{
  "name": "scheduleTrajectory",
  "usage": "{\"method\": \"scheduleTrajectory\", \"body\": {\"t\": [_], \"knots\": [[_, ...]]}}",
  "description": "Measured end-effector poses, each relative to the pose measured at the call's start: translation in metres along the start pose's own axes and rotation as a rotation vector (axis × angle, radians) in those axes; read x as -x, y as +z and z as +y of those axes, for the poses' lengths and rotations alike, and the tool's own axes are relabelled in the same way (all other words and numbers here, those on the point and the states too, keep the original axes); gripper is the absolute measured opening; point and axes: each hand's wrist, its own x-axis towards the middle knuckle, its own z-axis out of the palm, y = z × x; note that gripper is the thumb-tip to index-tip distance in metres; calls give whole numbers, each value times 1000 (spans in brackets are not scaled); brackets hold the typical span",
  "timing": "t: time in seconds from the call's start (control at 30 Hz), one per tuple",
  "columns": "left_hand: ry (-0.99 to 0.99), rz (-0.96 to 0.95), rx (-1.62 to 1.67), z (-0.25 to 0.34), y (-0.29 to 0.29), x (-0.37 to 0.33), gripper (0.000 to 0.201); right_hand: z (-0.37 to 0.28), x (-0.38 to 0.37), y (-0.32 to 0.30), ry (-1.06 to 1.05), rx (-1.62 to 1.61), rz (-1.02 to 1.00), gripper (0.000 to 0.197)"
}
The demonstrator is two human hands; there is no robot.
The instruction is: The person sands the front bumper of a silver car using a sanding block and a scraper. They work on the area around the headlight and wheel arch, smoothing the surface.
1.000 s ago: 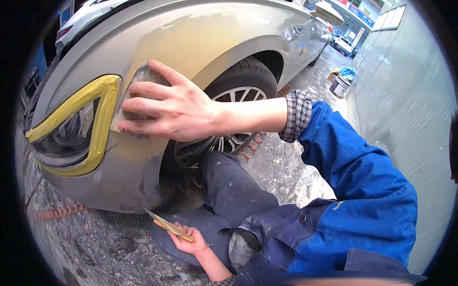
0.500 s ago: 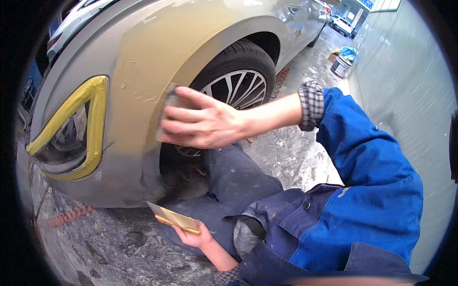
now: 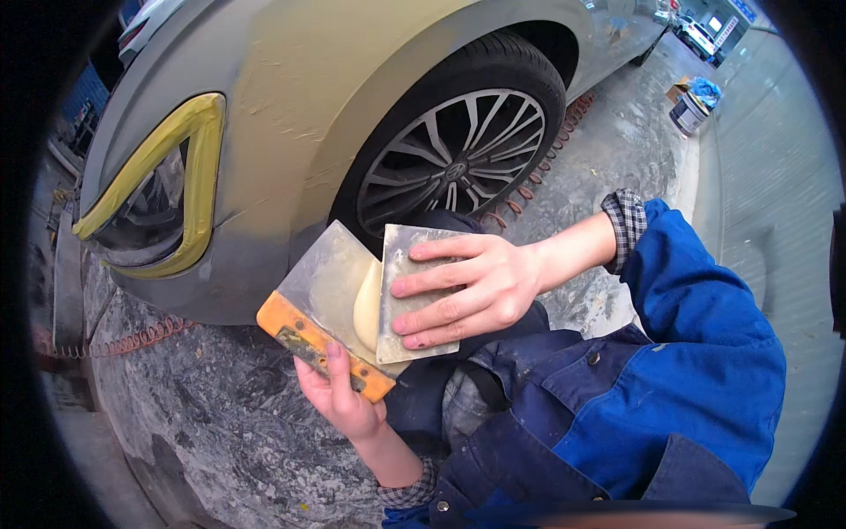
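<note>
While gripping one orange-handled scraper (image 3: 331, 269) in the left hand (image 3: 346, 406), thumb closed over the handle (image 3: 300, 329), holds one flat grey plate (image 3: 398, 264) just right of that grip, under four spread fingers of the right hand (image 3: 483, 286), thumb hidden. Overlaps one cream lump of paste (image 3: 363, 307) with it. Holds the right arm (image 3: 577, 251) bent, palm toward the plate. Has one wheel (image 3: 458, 167) above both grips, one taped headlight (image 3: 145, 227) up-left.

Tan-and-grey fender (image 3: 291, 97) around a silver-and-black wheel (image 3: 456, 168)
Below the wheel: orange-handled grey scraper (image 3: 317, 295), cream putty (image 3: 364, 310), grey plate (image 3: 403, 264); left: yellow tape (image 3: 201, 172); lower right: blue jacket (image 3: 679, 370), black-and-white checked cuff (image 3: 626, 231).
</note>
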Motion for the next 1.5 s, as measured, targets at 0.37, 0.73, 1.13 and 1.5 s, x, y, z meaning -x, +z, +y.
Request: {"method": "scheduleTrajectory", "body": {"t": [0.37,0.73,1.13,1.5], "knots": [[189,255,-245,-13,-27,1,44,39,17,-11,-114,-6,-286,34],[-429,408,732,-177,-60,42,42,145,-111,-53,-126,632,-83,60],[-524,415,926,-194,-94,40,35,151,-127,-41,-106,566,-174,75],[-568,423,802,-185,-81,37,37,154,-127,-37,-120,587,-140,62]]}}
